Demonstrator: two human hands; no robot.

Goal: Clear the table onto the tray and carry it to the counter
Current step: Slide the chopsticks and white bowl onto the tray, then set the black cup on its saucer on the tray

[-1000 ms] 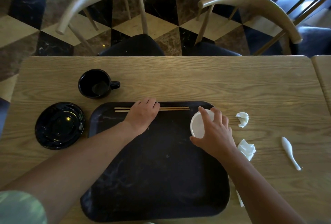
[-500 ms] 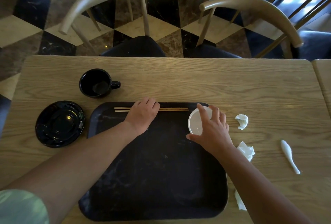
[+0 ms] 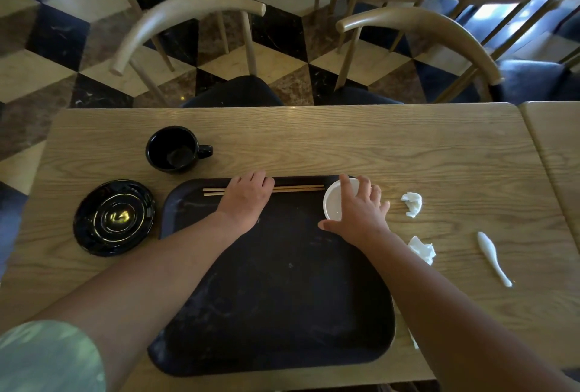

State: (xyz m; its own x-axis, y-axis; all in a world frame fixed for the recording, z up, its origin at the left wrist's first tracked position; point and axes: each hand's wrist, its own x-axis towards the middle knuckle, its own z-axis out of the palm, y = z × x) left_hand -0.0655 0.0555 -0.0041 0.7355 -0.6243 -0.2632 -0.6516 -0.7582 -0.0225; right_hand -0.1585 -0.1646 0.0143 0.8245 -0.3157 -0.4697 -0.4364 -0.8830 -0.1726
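A black tray lies on the wooden table in front of me. A pair of wooden chopsticks rests along the tray's far edge, and my left hand lies palm down over their middle. My right hand holds a small white bowl at the tray's far right corner. Left of the tray stand a black mug and a black saucer. To the right lie two crumpled white napkins and a white spoon.
Two wooden chairs with dark seats are pushed in at the table's far side. A second table adjoins on the right. A bit of white paper peeks out from under the tray's right edge.
My right hand has slid the white bowl a little toward the tray's far right corner. My left hand has stayed on the chopsticks.
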